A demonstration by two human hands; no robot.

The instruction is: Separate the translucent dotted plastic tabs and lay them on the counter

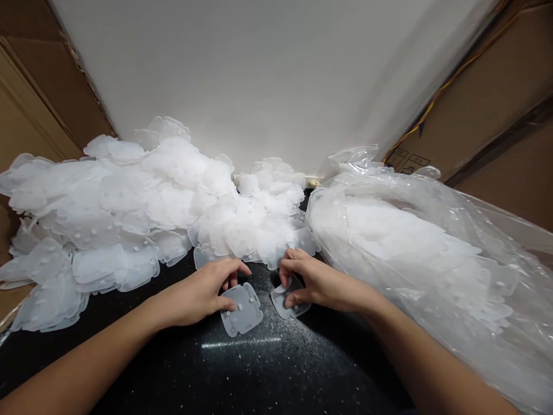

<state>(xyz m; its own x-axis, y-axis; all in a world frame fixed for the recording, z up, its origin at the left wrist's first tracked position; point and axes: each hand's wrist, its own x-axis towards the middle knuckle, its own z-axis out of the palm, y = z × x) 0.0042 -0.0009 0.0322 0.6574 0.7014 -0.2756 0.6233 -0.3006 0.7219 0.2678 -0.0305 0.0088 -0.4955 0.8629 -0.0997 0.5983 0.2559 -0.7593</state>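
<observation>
With our left hand we rest a thumb on a translucent plastic plate over the black speckled desk, the forefinger spread clear of it, and we cannot tell whether the other fingers grip it. Our right hand pinches a second plate between thumb and fingers, near the heaped plates and the clear plastic bag filled with more.
</observation>
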